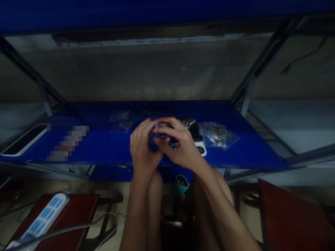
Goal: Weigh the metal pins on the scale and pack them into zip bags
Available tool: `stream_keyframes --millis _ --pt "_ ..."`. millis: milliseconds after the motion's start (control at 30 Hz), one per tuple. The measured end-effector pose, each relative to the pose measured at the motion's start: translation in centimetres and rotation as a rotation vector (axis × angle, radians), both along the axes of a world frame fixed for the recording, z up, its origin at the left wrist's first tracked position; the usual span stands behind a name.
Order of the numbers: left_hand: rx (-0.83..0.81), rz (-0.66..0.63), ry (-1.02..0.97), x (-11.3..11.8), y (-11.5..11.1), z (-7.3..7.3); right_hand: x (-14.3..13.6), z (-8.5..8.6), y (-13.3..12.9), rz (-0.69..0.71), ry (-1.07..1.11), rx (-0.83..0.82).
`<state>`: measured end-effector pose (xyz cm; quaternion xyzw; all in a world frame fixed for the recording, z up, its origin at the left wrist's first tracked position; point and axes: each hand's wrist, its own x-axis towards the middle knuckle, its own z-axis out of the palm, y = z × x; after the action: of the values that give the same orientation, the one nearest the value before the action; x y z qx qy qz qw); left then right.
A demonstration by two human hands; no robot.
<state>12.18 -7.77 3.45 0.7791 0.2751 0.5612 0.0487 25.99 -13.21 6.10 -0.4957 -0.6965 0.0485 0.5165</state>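
Note:
My left hand and my right hand meet above the blue shelf, their fingertips curled together. Between them is a small clear plastic zip bag with a red line at its mouth; both hands grip it, and its contents cannot be made out. Partly hidden behind my right hand stands a small white scale with a black tray holding thin metal pieces. To its right lies a clear bag full of small shiny metal parts. Further back on the left are several flat clear bags.
A white-edged phone-like device lies at the shelf's left end, beside a pixelated patch. Slanted metal struts bound both sides, with another blue shelf overhead. A power strip sits on a wooden stool at lower left.

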Motion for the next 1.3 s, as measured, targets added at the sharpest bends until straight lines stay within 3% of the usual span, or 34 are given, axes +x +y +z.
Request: stream_keyframes --millis 167,1033,1100,1200,1300 --pt "0.026 0.000 0.009 0.1 -0.1 0.1 -0.1 -0.2 0.1 0.049 0.032 -0.019" --pt "-0.055 0.071 -0.036 -0.2 0.1 0.0 0.5 0.5 -0.3 0.015 0.088 0.048" --pt "-0.063 0.093 -0.057 -0.2 0.0 0.1 1.2 0.6 -0.3 -0.103 0.134 0.078" --pt "-0.077 0.100 -0.078 -0.1 0.0 0.2 3.4 0.0 -0.2 -0.482 0.177 0.099" --pt "-0.091 0.082 -0.094 0.0 0.0 0.2 5.6 -1.1 0.1 -0.791 0.077 -0.037"
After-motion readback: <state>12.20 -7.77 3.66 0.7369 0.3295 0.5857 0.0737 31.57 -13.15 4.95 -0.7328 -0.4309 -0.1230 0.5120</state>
